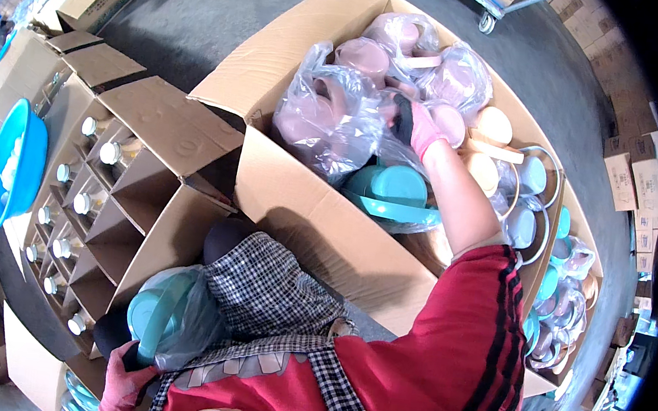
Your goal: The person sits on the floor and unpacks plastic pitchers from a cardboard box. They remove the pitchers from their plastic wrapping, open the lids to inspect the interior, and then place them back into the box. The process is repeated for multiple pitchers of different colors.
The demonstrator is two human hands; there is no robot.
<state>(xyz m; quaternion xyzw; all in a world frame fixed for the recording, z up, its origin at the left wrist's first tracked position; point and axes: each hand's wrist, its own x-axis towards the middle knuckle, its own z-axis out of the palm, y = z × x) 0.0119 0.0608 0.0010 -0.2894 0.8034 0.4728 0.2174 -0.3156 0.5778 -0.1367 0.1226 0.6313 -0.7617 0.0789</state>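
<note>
A large open cardboard box [306,195] holds several pink, teal and cream lidded containers, many wrapped in clear plastic bags. My right hand [423,128], in a pink glove, reaches into the box and grips the plastic of a bag of pink containers [339,113]. Just below the forearm lies a teal container [396,190]. My left hand [121,389], also in a pink glove, is low at my left side. It holds a clear bag of teal containers [166,317] against my checked apron.
A divided carton [126,207] of white-capped bottles stands to the left of the big box. A blue basin [13,161] sits at the far left. More cartons [634,167] are stacked at the right, and a cart wheel [488,22] stands on the grey floor beyond.
</note>
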